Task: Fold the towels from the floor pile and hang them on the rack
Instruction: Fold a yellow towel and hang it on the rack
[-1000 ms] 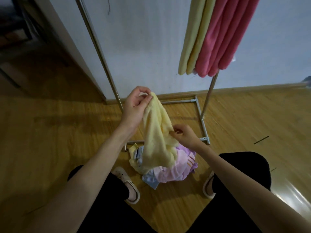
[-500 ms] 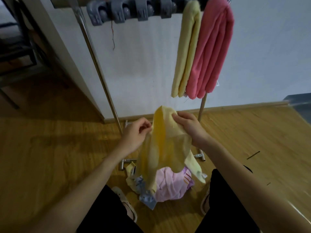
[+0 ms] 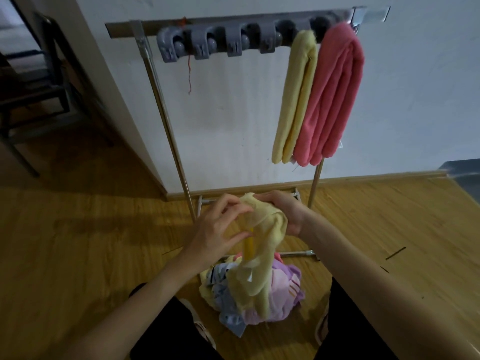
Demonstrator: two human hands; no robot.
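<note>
A pale yellow towel [image 3: 255,276] hangs bunched between both hands, its lower end reaching the floor pile [image 3: 279,289] of pink, purple and light blue towels. My left hand [image 3: 220,227] pinches its upper left edge. My right hand [image 3: 281,213] grips the top right of the same towel. Behind stands the metal rack [image 3: 166,120], its top bar carrying grey clips [image 3: 207,44]. A folded yellow towel [image 3: 296,100] and a folded pink towel [image 3: 335,100] hang at the bar's right end.
A white wall [image 3: 233,113] with a wooden skirting board rises just behind the rack. A dark chair [image 3: 39,81] stands at the left in a darker doorway. My legs and sandals flank the pile on the wooden floor [image 3: 78,242].
My view has tilted upward, bringing the rack's top bar and clips into sight. My two hands have come closer together on the yellow towel's top, gathering it into a narrower bunch.
</note>
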